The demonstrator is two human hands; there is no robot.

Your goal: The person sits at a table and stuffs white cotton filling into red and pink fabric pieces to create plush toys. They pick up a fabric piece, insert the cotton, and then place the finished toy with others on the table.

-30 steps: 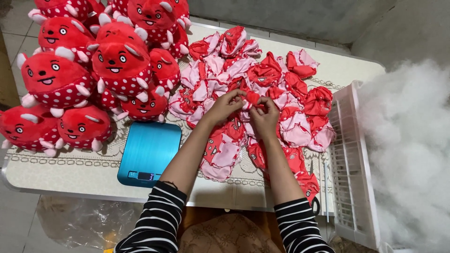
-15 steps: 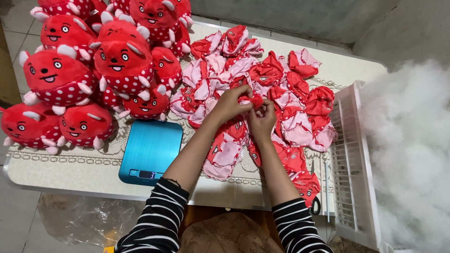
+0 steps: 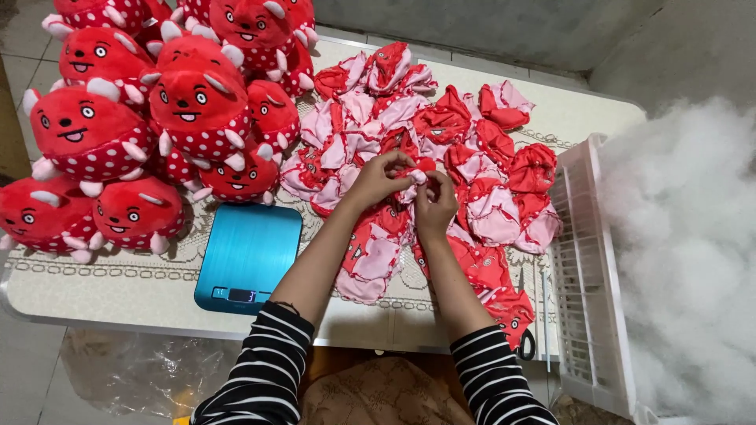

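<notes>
Both of my hands meet over the middle of the table on one unstuffed red and pink toy skin [image 3: 416, 171]. My left hand [image 3: 379, 178] pinches its fabric from the left. My right hand [image 3: 435, 203] grips it from below and the right. Under and around the hands lies a spread of several empty red and pink toy skins [image 3: 480, 157], inside out, some showing printed faces. Striped black and white sleeves cover my forearms up to the elbows.
A pile of stuffed red plush toys [image 3: 157, 102] with white dots fills the table's left side. A blue kitchen scale [image 3: 248, 256] lies near the front edge. A white plastic basket [image 3: 587, 283] and a heap of white stuffing fibre [image 3: 685, 252] stand at the right.
My hands have stayed on the same toy skin, shifting slightly and working its fabric between the fingers. The view has drifted a little.
</notes>
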